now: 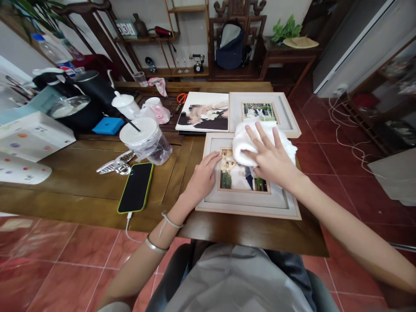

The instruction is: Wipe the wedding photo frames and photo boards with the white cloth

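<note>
A pale wooden picture frame (247, 203) with a photo in it lies flat at the near edge of the dark wooden table (81, 173). My left hand (203, 177) rests on the frame's left side, fingers flat and together. My right hand (269, 156) lies with spread fingers on a folded white cloth (242, 145), which sits on the upper part of the framed photo. A second, similar frame (286, 115) lies just beyond, partly under the cloth.
An unframed photo print (203, 112) lies behind the near frame. A phone in a green case (136, 186) with a cable, a hair clip (115, 164), a lidded plastic cup (146, 138), a white box (32, 136) and kitchenware crowd the left. Red tiled floor lies right.
</note>
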### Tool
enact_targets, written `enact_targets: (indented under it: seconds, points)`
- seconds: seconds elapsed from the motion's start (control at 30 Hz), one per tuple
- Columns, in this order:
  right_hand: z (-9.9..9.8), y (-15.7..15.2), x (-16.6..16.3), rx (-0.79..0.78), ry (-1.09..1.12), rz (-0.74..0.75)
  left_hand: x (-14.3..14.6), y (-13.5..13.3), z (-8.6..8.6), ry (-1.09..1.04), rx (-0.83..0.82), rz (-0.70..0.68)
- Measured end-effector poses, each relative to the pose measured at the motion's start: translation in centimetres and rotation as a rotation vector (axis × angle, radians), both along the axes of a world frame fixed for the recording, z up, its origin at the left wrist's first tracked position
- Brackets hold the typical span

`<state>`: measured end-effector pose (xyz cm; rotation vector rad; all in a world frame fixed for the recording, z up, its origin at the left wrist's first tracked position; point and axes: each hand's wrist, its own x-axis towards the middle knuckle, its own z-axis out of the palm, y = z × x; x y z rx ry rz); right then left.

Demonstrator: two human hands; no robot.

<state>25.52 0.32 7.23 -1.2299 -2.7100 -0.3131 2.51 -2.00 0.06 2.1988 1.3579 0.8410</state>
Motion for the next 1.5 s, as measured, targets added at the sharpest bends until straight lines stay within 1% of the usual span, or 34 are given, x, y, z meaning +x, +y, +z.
enact_targets:
  seconds: [0.13, 0.2, 0.27, 0.33, 0.4, 0.53, 0.6, 0.67, 0.8, 0.87, 0.93, 1.03, 1.13, 1.17, 1.2, 1.27, 1.33, 1.4, 1.5]
  points:
    - [-1.2, 0.4, -0.4, 0.013, -0.029, 0.065, 0.0, 0.0, 0.1, 0.003, 0.001, 0.001]
    - [-1.4, 0.2, -0.2, -0.041, -0.037, 0.078, 0.1, 0.0, 0.1, 0.004, 0.002, 0.002]
    - [-1.5, -0.6, 0.0, -0.14, -0.044, 0.097, 0.1, 0.0, 0.2, 0.009, -0.001, 0.002]
    - [-1.5, -2.2, 0.1, -0.237, -0.032, 0.132, 0.1, 0.0, 0.1, 0.012, -0.005, 0.001]
    - [-1.2, -4.5, 0.2, -0.297, -0.016, 0.176, 0.1, 0.0, 0.1, 0.012, -0.005, 0.003]
    - [0.3, -9.5, 0.1, -0.403, 0.035, 0.251, 0.1, 0.1, -0.1, 0.011, 0.01, 0.011]
    - [1.1, -11.1, 0.0, -0.469, 0.11, 0.268, 0.1, 0.1, -0.1, 0.011, 0.014, 0.013]
    - [1.4, -11.8, 0.1, -0.51, 0.169, 0.262, 0.1, 0.1, -0.1, 0.011, 0.012, 0.015]
    - [1.0, -10.9, 1.1, -0.467, 0.144, 0.206, 0.1, 0.1, 0.0, 0.002, 0.011, 0.012]
    - [0.9, -10.0, 2.2, -0.388, 0.179, 0.156, 0.1, 0.1, -0.1, -0.006, 0.01, 0.006]
    - [1.0, -8.7, 3.3, -0.291, 0.266, 0.077, 0.0, 0.0, -0.1, -0.011, 0.009, 0.002]
    - [1.6, -6.0, 4.3, -0.128, 0.364, -0.039, -0.1, 0.0, 0.0, -0.014, 0.006, -0.003]
    - [1.5, -2.3, 3.9, 0.019, 0.252, -0.042, -0.1, -0.1, 0.1, -0.011, 0.004, -0.014]
    - [1.1, -1.1, 3.5, 0.035, 0.186, -0.024, -0.1, -0.2, 0.2, -0.014, 0.006, -0.017]
    - [0.7, -0.1, 3.0, 0.026, 0.126, -0.005, -0.1, -0.2, 0.3, -0.017, 0.009, -0.02]
    - [-0.4, 1.2, 1.9, -0.055, 0.042, 0.031, -0.1, -0.2, 0.3, -0.022, 0.015, -0.022]
    - [-1.4, 1.2, 0.9, -0.143, -0.007, 0.057, 0.0, -0.2, 0.3, -0.019, 0.008, -0.016]
    - [-2.0, -0.2, 0.2, -0.211, -0.024, 0.091, 0.0, -0.2, 0.2, -0.016, 0.0, -0.008]
    - [-1.9, -3.8, -0.2, -0.329, -0.01, 0.16, 0.0, -0.2, 0.0, -0.022, -0.003, -0.001]
